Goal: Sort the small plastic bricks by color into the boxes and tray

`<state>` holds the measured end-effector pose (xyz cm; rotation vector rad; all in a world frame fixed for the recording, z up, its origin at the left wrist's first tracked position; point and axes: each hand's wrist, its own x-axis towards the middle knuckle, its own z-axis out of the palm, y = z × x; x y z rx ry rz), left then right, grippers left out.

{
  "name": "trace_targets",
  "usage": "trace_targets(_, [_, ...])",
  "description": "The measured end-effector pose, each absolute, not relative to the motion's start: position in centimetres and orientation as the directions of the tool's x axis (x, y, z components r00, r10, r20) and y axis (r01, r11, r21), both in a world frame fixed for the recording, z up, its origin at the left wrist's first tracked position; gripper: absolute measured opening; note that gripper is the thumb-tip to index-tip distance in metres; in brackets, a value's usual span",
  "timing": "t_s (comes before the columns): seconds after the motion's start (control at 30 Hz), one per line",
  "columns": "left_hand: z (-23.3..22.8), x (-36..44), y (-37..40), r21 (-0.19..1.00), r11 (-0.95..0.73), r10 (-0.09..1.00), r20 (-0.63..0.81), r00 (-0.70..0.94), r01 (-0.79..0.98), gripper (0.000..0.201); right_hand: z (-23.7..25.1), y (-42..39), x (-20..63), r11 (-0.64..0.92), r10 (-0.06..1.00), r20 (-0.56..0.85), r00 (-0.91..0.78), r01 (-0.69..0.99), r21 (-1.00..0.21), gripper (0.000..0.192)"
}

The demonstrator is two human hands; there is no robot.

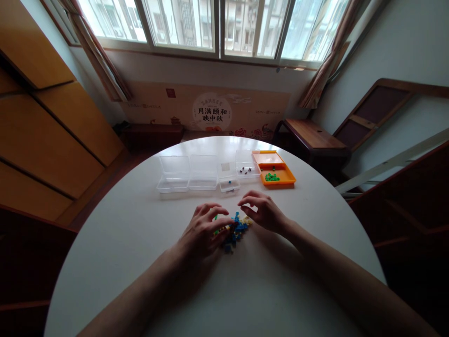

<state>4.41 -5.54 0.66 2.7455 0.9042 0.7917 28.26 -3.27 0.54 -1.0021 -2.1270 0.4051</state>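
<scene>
A small heap of tiny bricks [235, 230] (blue, yellow and a bit of green) lies on the round white table [147, 252], about midway between its near edge and its far edge. The left hand [203, 234] rests palm-down on the left side of the heap, fingers spread and bent, their tips touching the bricks; it covers part of the heap, and whether it pinches a brick cannot be told. The right hand [264, 211] hovers just beside the heap's right side, fingers curled loosely with thumb and forefinger close together near the yellow pieces; nothing can be seen held between them.

Toward the far edge of the table stands a row of boxes. Two larger clear boxes [187, 174] sit side by side with lids up, touching each other. Right of them a small clear box [229, 184] holds a few tiny pieces, and next to it another clear box [247, 168] holds several dark pieces. At the right end of the row is an orange box [286, 177] with its lid open (green pieces sit in the near half). The row stands well apart from the heap.
</scene>
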Motion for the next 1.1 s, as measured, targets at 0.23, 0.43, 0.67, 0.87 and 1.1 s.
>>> trace_targets(0.23, [1.0, 5.3, -5.9, 0.176, -0.868, 0.494, 0.389, 0.777, 0.464, 0.037, -0.2, -3.5, 27.7, 0.617, 0.783, 0.52, -0.341, 0.53, -0.582, 0.012])
trace_targets(0.43, [1.1, 5.3, -6.1, 0.16, -0.87, 0.486, 0.44, 0.755, 0.466, 0.02, -0.8, -3.7, 27.4, 0.607, 0.79, 0.507, -0.344, 0.547, -0.576, 0.013])
trace_targets(0.67, [1.0, 5.5, -6.1, 0.177, -0.872, 0.483, 0.46, 0.745, 0.456, 0.016, -0.7, -4.1, 27.0, 0.614, 0.786, 0.509, -0.351, 0.545, -0.571, 0.012])
trace_targets(0.87, [1.4, 5.8, -6.2, 0.179, -0.892, 0.45, 0.427, 0.785, 0.415, 0.025, -0.6, -4.1, 27.0, 0.615, 0.786, 0.506, -0.356, 0.538, -0.577, 0.013])
trace_targets(1.1, [1.5, 6.0, -6.2, 0.193, -0.894, 0.447, 0.42, 0.789, 0.404, 0.021, -0.5, -4.2, 27.1, 0.623, 0.78, 0.51, -0.363, 0.532, -0.574, 0.013])
